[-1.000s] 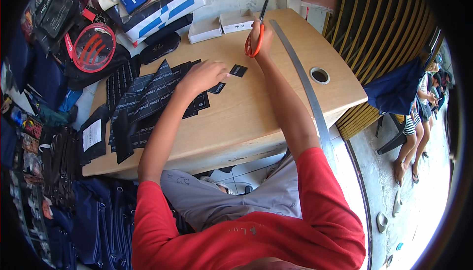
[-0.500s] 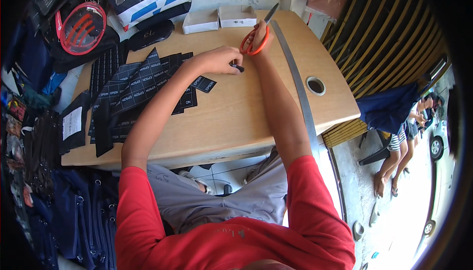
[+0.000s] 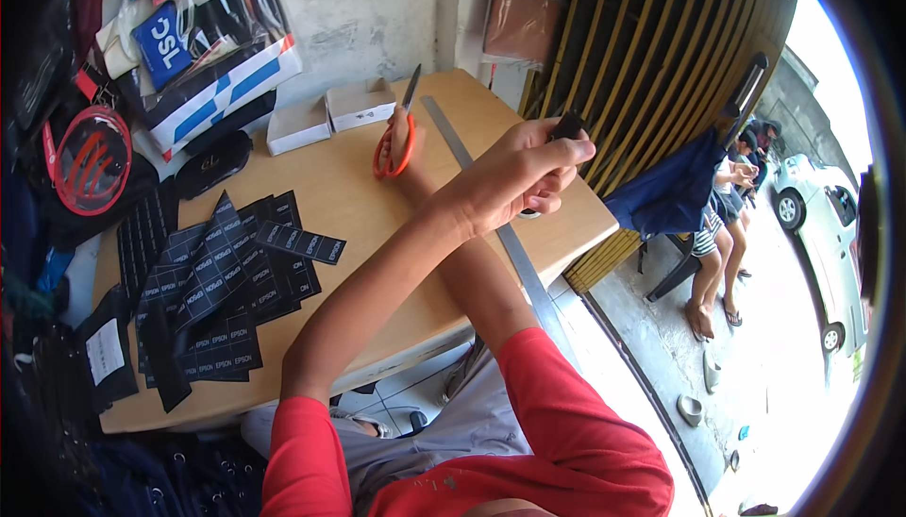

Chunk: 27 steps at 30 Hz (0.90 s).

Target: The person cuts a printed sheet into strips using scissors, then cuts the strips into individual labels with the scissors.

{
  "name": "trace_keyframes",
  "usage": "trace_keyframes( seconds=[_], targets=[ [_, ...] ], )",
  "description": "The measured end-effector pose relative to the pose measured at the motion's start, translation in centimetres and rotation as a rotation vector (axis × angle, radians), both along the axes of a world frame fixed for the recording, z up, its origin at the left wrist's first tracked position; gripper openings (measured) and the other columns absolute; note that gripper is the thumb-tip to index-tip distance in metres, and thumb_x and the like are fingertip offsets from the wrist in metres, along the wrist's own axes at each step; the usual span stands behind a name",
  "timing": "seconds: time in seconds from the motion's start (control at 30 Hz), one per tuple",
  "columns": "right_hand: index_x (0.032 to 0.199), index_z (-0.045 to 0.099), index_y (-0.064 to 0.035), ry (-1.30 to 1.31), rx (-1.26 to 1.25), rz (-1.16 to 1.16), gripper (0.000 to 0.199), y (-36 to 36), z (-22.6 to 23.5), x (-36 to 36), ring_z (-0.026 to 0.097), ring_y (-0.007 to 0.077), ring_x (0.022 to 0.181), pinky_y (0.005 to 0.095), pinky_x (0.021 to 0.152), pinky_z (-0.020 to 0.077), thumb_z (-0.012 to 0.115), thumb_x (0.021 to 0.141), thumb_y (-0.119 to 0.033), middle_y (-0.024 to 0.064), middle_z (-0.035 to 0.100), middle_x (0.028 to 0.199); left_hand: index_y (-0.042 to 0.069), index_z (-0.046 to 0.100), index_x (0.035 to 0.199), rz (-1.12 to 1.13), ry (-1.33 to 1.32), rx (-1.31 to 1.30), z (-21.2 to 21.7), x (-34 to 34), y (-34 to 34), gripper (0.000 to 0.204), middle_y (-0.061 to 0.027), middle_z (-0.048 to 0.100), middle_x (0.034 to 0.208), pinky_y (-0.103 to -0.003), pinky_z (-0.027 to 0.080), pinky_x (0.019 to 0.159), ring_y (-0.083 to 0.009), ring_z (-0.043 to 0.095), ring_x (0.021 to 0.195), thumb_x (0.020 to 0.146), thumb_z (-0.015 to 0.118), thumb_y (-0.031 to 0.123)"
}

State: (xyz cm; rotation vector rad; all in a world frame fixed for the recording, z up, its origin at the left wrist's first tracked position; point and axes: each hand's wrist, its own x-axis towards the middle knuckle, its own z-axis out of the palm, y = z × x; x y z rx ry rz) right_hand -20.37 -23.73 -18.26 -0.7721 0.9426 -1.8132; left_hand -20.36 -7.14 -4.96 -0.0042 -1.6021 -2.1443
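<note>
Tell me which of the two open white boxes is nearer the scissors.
The white box on the right: it stands beside the orange-handled scissors in the right hand, while the left box sits farther from them.

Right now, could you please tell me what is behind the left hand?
Behind the left hand, a grey metal strip crosses the wooden tabletop; the strip's middle is covered.

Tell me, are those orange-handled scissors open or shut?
The scissors look shut: beyond the right hand, the blades show as one narrow, tapering shape with no visible gap.
</note>
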Motion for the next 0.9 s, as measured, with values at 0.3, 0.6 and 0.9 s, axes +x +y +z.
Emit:
trace_keyframes(
  seconds=[0.3, 0.6, 0.9],
  targets=[
    [0.078, 0.05, -0.003, 0.035, -0.013, -0.062, 0.034, -0.6, 0.2, -1.6, 0.042, 0.0109, 0.042, 0.0274, 0.038, 0.0344, 0.053, 0.091, -0.034, 0.0024, 0.045, 0.056, 0.016, 0.039, 0.073, -0.063, -0.043, 0.006, 0.2, -2.2, 1.2, 0.033, 0.008, 0.028, 0.06, -0.021, 0.023, 0.043, -0.0032, 0.025, 0.051, 0.095, 0.056, 0.034],
    [0.076, 0.047, -0.0038, 0.034, -0.042, -0.13, 0.031, -1.8, -0.7, -2.0, 0.042, 0.0123, 0.037, 0.0285, 0.032, 0.0337, 0.052, 0.093, -0.029, 0.0032, 0.045, 0.052, 0.016, 0.035, 0.071, -0.072, -0.129, 0.118, -0.3, -2.9, 2.9, 0.034, 0.0064, 0.026, 0.056, -0.023, 0.023, 0.042, -0.006, 0.025, 0.047, 0.093, 0.038, 0.042],
    [0.073, 0.045, -0.0052, -0.006, -0.022, -0.108, 0.027, -1.5, -0.7, -1.2, 0.041, 0.0113, 0.036, 0.0274, 0.032, 0.0318, 0.05, 0.092, -0.024, 0.0021, 0.043, 0.051, -0.004, 0.057, 0.11, 0.025, 0.174, -0.635, -1.5, -2.1, 6.1, 0.05, -0.0133, 0.062, 0.086, -0.032, 0.051, 0.068, -0.0175, 0.06, 0.077, 0.103, 0.038, 0.042]
  ],
)
